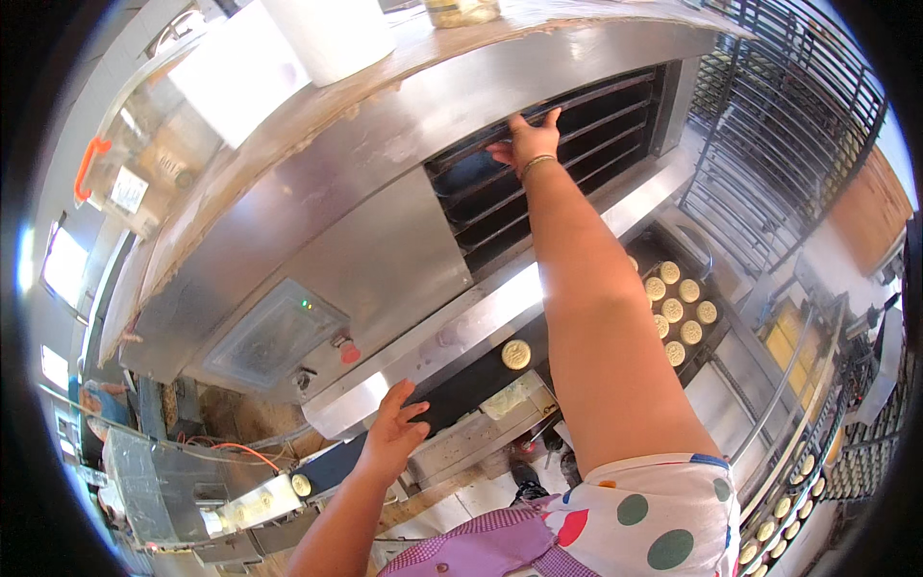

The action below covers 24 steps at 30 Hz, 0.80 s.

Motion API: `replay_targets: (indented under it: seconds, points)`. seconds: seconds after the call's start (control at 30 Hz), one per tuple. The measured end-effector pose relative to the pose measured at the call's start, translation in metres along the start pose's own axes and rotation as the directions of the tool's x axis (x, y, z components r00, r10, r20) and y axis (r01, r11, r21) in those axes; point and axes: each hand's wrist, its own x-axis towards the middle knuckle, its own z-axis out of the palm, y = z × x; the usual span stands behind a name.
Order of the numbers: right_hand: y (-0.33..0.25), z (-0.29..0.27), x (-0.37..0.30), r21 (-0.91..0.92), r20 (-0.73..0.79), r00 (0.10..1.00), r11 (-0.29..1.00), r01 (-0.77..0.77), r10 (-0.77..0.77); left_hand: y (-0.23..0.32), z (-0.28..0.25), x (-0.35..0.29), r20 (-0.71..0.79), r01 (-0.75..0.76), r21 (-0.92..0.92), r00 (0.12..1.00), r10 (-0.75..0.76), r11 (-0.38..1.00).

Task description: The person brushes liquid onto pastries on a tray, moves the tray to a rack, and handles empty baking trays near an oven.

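Note:
My right hand (pixel 527 140) reaches up and forward to the dark louvred vent (pixel 567 144) of a big stainless steel machine (pixel 385 183); its fingers rest on an upper slat, gripping nothing I can make out. My left hand (pixel 392 433) hovers open, fingers spread, by the lower steel ledge (pixel 452 337), just above the dark conveyor belt (pixel 471 380). One round stamped dough disc (pixel 516 354) lies on the belt right of that hand. Several more discs (pixel 678 313) sit on a dark tray past my right arm.
A control panel (pixel 274 332) with a red knob (pixel 349 353) is left of the ledge. A tall metal rack (pixel 779 125) stands at right. More discs (pixel 784 505) line a conveyor at lower right. A white container (pixel 332 34) sits on top of the machine.

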Motion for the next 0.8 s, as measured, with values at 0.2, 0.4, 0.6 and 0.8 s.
replay_targets:
  seconds: [0.2,0.4,0.6,0.8]
  points:
    - [0.014,-0.048,-0.063,-0.224,0.279,0.947,0.970,-0.097,0.159,-0.033,-0.013,-0.063,-0.058,0.076,0.094,0.996,-0.071,0.993]
    - [0.046,-0.131,-0.222,-0.393,0.379,0.805,0.867,-0.307,0.457,-0.071,0.028,-0.142,0.067,-0.072,0.220,0.996,0.058,0.973]
    - [0.001,-0.217,-0.436,-0.501,0.368,0.780,0.814,-0.293,0.506,-0.113,0.079,-0.282,0.129,0.024,0.260,0.990,-0.059,0.965]
    - [-0.040,-0.313,-0.633,-0.596,0.288,0.779,0.741,-0.309,0.556,-0.206,0.095,-0.411,0.090,0.030,0.442,0.993,-0.077,0.896]
